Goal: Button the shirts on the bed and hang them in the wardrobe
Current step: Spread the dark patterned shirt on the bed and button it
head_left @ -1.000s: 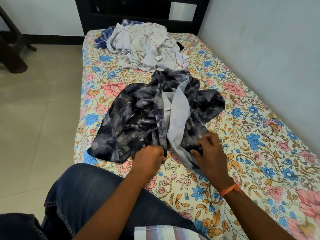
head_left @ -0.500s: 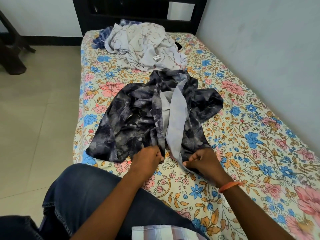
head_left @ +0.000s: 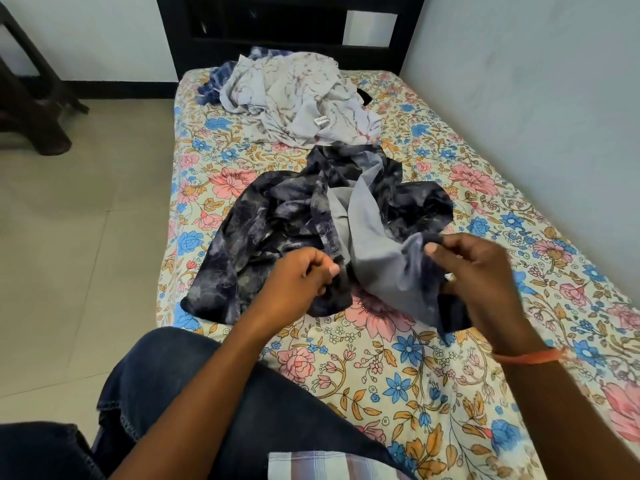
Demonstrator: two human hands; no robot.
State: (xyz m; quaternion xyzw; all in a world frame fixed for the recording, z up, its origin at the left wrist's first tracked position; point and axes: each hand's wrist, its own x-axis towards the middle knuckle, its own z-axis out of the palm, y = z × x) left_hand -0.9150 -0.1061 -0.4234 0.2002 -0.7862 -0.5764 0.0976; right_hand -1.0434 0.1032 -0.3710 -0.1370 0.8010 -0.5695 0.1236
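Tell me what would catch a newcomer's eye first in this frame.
First, the dark navy floral-print shirt spread open mid-bed on the bright flowered bedsheet, its pale grey lining showing. The left hand pinches the button placket edge while the right hand lifts the opposite front edge off the sheet. Behind it, near the black headboard, lies a crumpled pale grey patterned shirt.

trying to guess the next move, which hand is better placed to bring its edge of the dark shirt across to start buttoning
Right, probably. The right hand holds its front edge of the dark floral shirt lifted off the bed, free to swing over. The left hand pinches the button placket low against the sheet, steadying it.
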